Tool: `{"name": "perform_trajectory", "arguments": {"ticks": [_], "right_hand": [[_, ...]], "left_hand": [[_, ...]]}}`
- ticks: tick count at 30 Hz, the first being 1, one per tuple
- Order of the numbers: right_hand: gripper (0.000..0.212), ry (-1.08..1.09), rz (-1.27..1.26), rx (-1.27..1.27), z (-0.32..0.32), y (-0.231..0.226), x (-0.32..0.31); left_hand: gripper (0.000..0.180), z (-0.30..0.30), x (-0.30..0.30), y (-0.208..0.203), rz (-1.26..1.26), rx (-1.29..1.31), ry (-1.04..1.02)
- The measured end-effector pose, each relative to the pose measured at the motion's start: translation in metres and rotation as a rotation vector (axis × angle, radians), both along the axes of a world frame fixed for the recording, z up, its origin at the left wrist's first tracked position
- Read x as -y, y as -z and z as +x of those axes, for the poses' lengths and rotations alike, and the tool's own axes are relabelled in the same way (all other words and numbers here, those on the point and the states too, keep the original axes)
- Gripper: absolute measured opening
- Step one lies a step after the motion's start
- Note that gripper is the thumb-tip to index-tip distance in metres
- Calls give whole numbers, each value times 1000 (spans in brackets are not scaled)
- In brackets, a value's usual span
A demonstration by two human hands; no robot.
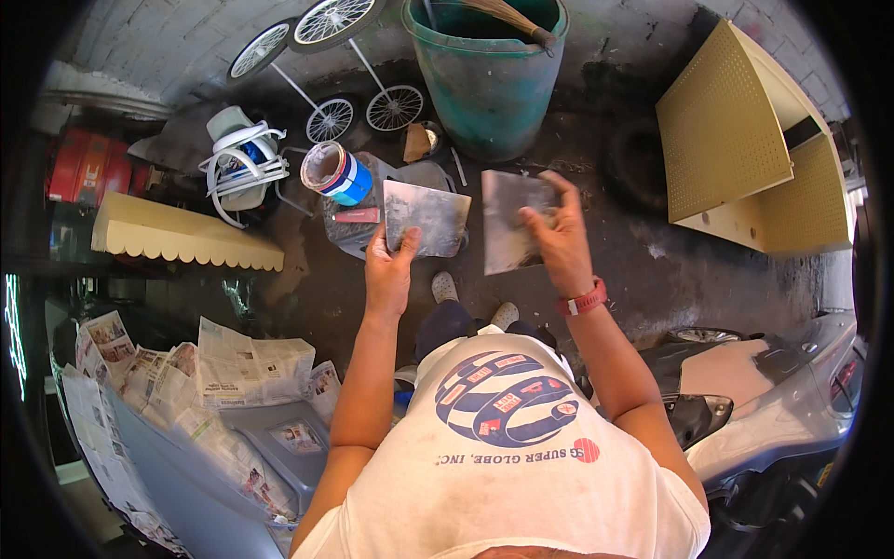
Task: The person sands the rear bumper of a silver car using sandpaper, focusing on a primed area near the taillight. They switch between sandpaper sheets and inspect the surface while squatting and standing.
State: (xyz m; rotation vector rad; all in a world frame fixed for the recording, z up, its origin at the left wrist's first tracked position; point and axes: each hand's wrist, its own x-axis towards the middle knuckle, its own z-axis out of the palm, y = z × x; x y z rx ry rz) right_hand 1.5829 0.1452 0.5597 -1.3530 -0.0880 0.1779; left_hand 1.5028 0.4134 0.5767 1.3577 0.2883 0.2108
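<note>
My left hand (389,275) grips a flat, rectangular grey sheet (428,216) with pale smears, its thumb on the near edge. My right hand (566,244) holds a darker rectangular sheet (506,224), also smudged, with thumb and fingers at its right side. A narrow gap separates the two sheets, both raised in front of my body. Just beyond the left sheet, a blue and white open can (340,173) with a smeared rim and a red tube (357,215) rest on a grey stool-like surface (346,239), partly hidden by that sheet.
A green bin (484,93) with a broom stands ahead, beside white spoked wheels (332,119). At right are a cream perforated cabinet (726,121) and a grey vehicle body part (801,391). Newspaper (251,368) covers parts of a blue-grey panel (200,475) at lower left.
</note>
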Motion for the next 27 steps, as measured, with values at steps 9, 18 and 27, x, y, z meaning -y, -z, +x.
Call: {"name": "perform_trajectory", "arguments": {"ticks": [9,18,27], "right_hand": [[27,-204,-220,18,3,-5,-27],[30,-192,-298,186,23,-18,-19],[32,-712,-9,-143,19,2,37]], "left_hand": [[42,2,37,7,77,-80,435],[42,1,33,1,47,-291,543],[28,8,6,6,-144,-35,23]]}}
